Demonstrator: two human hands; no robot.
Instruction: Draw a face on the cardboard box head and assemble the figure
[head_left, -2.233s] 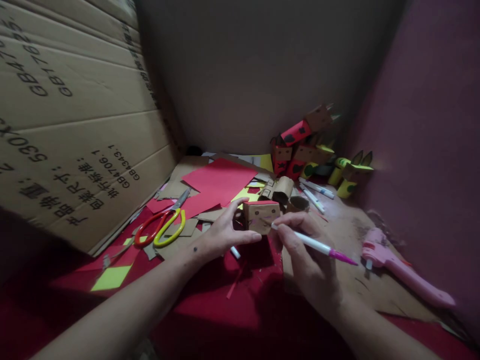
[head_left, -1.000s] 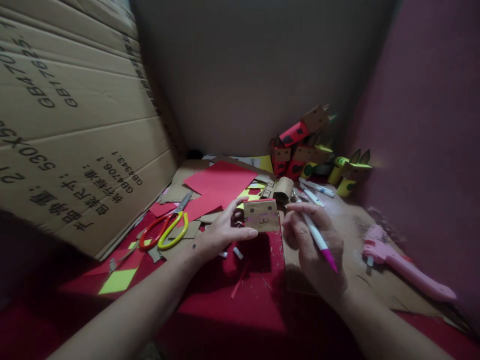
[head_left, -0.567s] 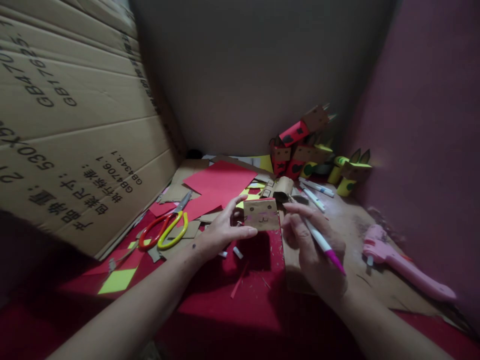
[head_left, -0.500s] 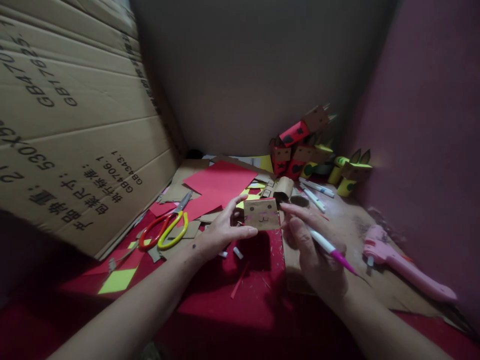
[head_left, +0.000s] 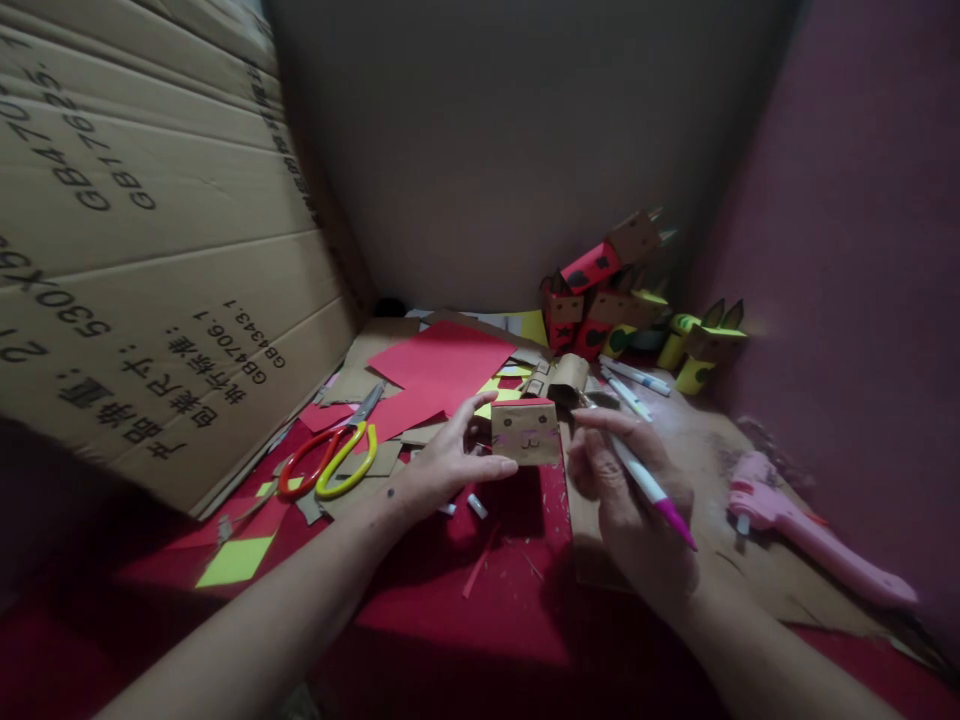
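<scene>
My left hand (head_left: pixel 442 465) grips a small brown cardboard box (head_left: pixel 526 432) by its left side. A little face with pink marks is drawn on the side turned to me, and the top is red. My right hand (head_left: pixel 626 480) is just right of the box and holds a white marker with a pink end (head_left: pixel 646 484). The marker's tip points up toward the box's right edge. Both hands hover over red paper (head_left: pixel 480 590) on the floor.
Orange and yellow scissors (head_left: pixel 330 455) lie left of my hands. A pink glue gun (head_left: pixel 814 545) lies at right. Paper-roll figures (head_left: pixel 600 290) and loose markers (head_left: pixel 630 385) sit at the back. A big cardboard sheet (head_left: pixel 150 230) leans on the left, with paper scraps around.
The marker tip has come off the box face, and the box has turned so its drawn face looks at me. My right hand drew back slightly, shifting the marker's angle.
</scene>
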